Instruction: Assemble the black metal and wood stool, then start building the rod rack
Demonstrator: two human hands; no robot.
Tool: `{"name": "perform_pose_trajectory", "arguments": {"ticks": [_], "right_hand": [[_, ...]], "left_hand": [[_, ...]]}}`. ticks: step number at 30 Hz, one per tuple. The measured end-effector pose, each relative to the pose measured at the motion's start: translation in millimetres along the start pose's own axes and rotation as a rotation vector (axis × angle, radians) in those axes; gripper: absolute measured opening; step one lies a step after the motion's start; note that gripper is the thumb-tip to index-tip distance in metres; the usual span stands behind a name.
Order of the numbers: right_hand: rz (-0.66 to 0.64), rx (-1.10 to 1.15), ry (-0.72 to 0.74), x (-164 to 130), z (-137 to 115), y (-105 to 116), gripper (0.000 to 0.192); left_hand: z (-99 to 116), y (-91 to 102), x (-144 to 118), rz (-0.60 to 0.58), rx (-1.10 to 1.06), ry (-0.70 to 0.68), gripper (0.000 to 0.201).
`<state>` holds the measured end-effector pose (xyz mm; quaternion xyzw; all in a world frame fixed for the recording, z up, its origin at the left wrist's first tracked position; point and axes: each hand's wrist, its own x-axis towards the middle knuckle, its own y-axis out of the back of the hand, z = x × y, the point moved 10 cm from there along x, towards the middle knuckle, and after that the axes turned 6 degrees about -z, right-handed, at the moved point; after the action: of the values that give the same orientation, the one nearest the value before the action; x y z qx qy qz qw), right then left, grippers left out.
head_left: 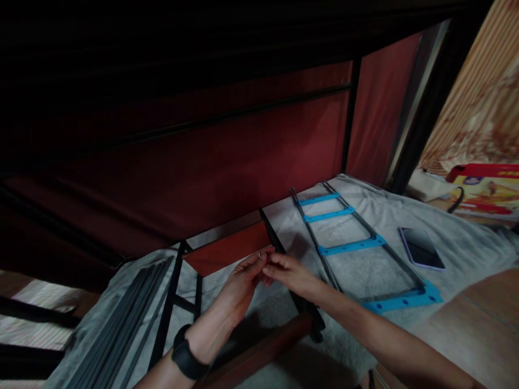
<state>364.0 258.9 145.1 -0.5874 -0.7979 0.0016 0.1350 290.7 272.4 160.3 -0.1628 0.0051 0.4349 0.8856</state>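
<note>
The biggest thing I see is the dark red fabric panel (pixel 227 162), stretched on a black metal frame (pixel 352 113) that rises just beyond my fingertips and fills most of the view; it closes off everything behind them. Under it lies a grey blanket (pixel 365 216), spread below both hands and out to the right of them. On the blanket, to the right of my fingers and a little beyond, lies a flat rack section (pixel 352 246) of black rods joined by blue crossbars. Left of my fingers and nearer to me, a bundle of dark rods (pixel 121 319) lies on the blanket, with black frame bars between it and my hands. Well off to the right of the fingers, past the rack section, a phone (pixel 421 248) lies face up. Beyond it a colourful box (pixel 486 189) stands at the blanket's edge; I cannot see into it.

My left hand (pixel 243 283), with a black wristband (pixel 187 356), and my right hand (pixel 290 273) meet fingertip to fingertip at the lower edge of a small red fabric flap (pixel 227 251), beside a slanting black bar (pixel 271 232). Both sets of fingers are drawn narrow, pinching; I cannot tell whether they grip the flap's corner or some small part there.
</note>
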Motion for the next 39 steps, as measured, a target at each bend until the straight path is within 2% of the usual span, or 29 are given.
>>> {"name": "perform_pose_trajectory", "arguments": {"ticks": [2, 3, 7, 9, 11, 13, 16, 21, 27, 31, 33, 37, 39], "right_hand": [[0.036, 0.021, -0.011, -2.6, 2.6, 16.4, 0.041], [0.067, 0.016, -0.008, -3.5, 3.5, 27.7, 0.040], [0.295, -0.099, 0.003, -5.9, 11.1, 92.3, 0.034], [0.385, -0.104, -0.011, -4.6, 21.5, 123.0, 0.033], [0.422, -0.054, -0.021, 1.4, 34.5, 145.7, 0.033], [0.434, -0.033, -0.016, 11.2, 44.1, 162.0, 0.032], [0.440, -0.138, 0.001, 30.0, 49.3, 179.5, 0.028], [0.455, -0.370, 0.014, 61.3, 48.9, 198.8, 0.016], [0.492, -0.599, 0.012, 95.5, 43.6, 207.2, 0.020], [0.497, -0.518, -0.063, 113.8, 57.5, 210.5, 0.023], [0.501, -0.482, -0.086, 120.0, 65.4, 209.5, 0.017], [0.501, -0.429, -0.114, 131.6, 78.1, 202.3, 0.027], [0.499, -0.401, -0.128, 137.0, 82.0, 198.9, 0.022]], "left_hand": [[0.4, -0.4, 9.6, -0.027, 0.123, -0.012, 0.041], [4.5, 5.5, 16.2, -0.012, 0.234, -0.045, 0.043], [41.1, 52.9, 48.5, 0.226, 0.883, -0.301, 0.040], [49.2, 77.5, 70.5, 0.331, 1.133, -0.316, 0.041], [51.1, 94.0, 94.4, 0.380, 1.320, -0.283, 0.043], [49.8, 96.2, 116.9, 0.364, 1.470, -0.261, 0.045], [42.5, 84.9, 145.5, 0.286, 1.622, -0.221, 0.047], [27.1, 69.0, 180.2, 0.174, 1.695, -0.142, 0.045], [12.8, 76.9, 198.4, 0.111, 1.502, 0.001, 0.066], [9.5, 73.7, 198.5, 0.042, 1.502, 0.033, 0.063], [8.5, 72.1, 198.1, 0.022, 1.535, 0.053, 0.059], [10.3, 74.7, 199.4, 0.058, 1.514, 0.077, 0.055], [9.5, 78.5, 201.7, 0.074, 1.472, 0.085, 0.054]]}}
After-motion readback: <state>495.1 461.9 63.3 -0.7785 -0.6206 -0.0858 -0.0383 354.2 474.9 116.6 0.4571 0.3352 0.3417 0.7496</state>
